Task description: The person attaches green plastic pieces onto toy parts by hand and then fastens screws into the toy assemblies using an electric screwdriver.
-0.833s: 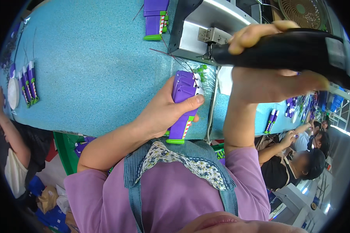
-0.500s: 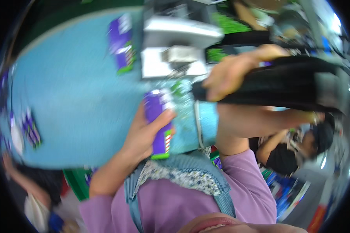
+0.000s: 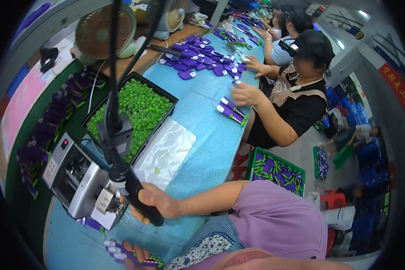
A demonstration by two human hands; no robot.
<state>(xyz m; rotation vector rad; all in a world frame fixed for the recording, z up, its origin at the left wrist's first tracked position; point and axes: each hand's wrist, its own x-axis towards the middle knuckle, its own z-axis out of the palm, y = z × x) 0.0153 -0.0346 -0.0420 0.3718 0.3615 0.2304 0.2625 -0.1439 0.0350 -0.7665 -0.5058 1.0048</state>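
Observation:
My right hand (image 3: 159, 202) is wrapped around the lower part of a black electric screwdriver (image 3: 130, 182), which hangs from cords above the bench. Below it, at the bottom edge, my left hand (image 3: 137, 255) grips a purple casing (image 3: 117, 251) with white ends and green tips; it appears to be more than one piece side by side. A grey-and-silver screw feeder (image 3: 83, 180) stands just left of the screwdriver. Part of another purple casing (image 3: 92, 223) shows beneath the feeder's front. The left palm is mostly out of the picture.
A black tray (image 3: 166, 96) of small green parts and a clear plastic sheet (image 3: 166, 148) lie beyond the feeder. Purple casings (image 3: 202, 56) are heaped farther up the blue bench. A co-worker (image 3: 301, 90) handles casings at right. A green crate (image 3: 301, 180) stands below the bench edge.
The view has swung right, bringing the co-workers and green-part tray into sight. The left hand with its purple casing now sits at the bottom edge; the right hand still grips the screwdriver.

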